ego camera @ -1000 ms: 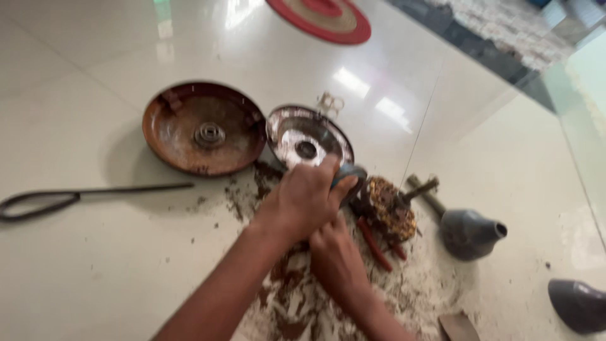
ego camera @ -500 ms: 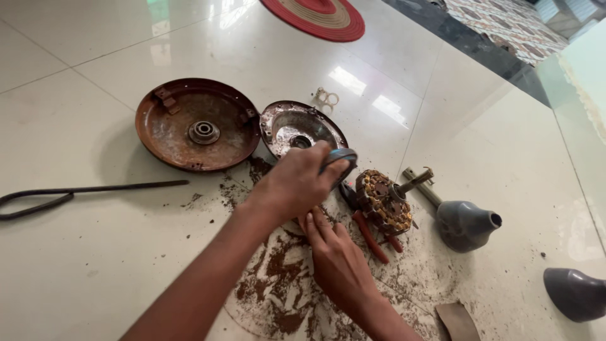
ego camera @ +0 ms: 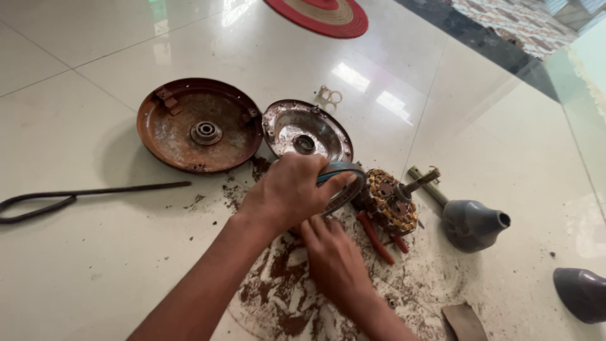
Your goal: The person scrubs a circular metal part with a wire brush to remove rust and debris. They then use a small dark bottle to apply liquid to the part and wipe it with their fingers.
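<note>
the left hand [ego camera: 287, 192] was closed around a blue-rimmed metal ring [ego camera: 344, 186], just left of the copper-wound motor core [ego camera: 388, 202]. the right hand [ego camera: 334, 259], fingers pressed together, lay flat on the rusty debris [ego camera: 278, 303] nearer.

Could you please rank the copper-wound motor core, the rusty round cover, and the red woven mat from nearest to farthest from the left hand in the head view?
From the left hand:
1. Copper-wound motor core, just to its right.
2. Rusty round cover, up and left.
3. Red woven mat, far at the top edge.
</note>
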